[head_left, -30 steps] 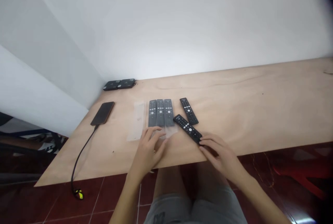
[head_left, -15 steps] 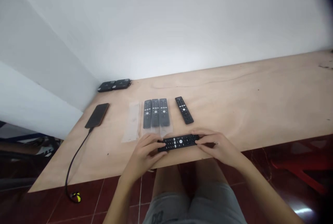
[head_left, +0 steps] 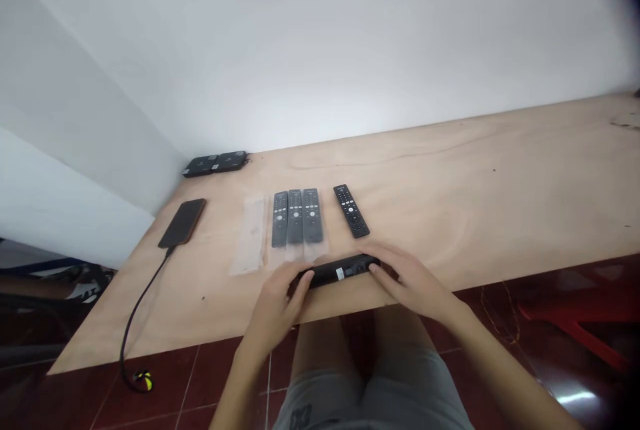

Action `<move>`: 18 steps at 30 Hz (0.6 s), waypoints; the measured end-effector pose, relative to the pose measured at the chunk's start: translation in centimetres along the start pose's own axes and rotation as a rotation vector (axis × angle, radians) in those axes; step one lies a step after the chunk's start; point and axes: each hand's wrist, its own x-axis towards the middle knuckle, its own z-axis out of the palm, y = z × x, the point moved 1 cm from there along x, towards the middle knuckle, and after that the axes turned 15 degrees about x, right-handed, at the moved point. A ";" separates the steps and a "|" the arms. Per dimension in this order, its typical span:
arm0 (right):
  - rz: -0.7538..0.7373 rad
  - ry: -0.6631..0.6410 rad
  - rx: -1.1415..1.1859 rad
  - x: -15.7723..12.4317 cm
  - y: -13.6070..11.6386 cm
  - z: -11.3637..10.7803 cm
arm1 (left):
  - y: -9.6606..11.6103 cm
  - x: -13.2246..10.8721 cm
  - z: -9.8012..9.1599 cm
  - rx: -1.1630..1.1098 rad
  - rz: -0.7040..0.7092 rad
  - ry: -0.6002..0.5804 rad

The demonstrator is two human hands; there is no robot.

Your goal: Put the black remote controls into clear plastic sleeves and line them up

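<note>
Both my hands grip a black TV remote (head_left: 340, 271) lying crosswise near the table's front edge, its underside or side facing up with a small white label showing. My left hand (head_left: 276, 305) holds its left end, and my right hand (head_left: 407, 282) holds its right end. Just beyond them lie three grey-looking remotes in clear plastic sleeves (head_left: 295, 218), side by side. A bare black remote (head_left: 351, 211) lies to their right, button side up. A flat clear plastic sleeve (head_left: 251, 235) lies to their left.
A black smartphone (head_left: 183, 222) lies on the plywood table (head_left: 450, 217) at left, with a black cable (head_left: 143, 310) running over the front edge. Two flat black devices (head_left: 215, 163) sit against the back wall. Dark red floor tiles lie below.
The held remote has rolled over in my hands, so its buttons no longer face up and the white label shows. The view has shifted slightly.
</note>
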 end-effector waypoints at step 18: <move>0.011 -0.045 -0.096 0.3 1.0 0.2 | 0.9 0.5 0.2 0.016 -0.005 -0.074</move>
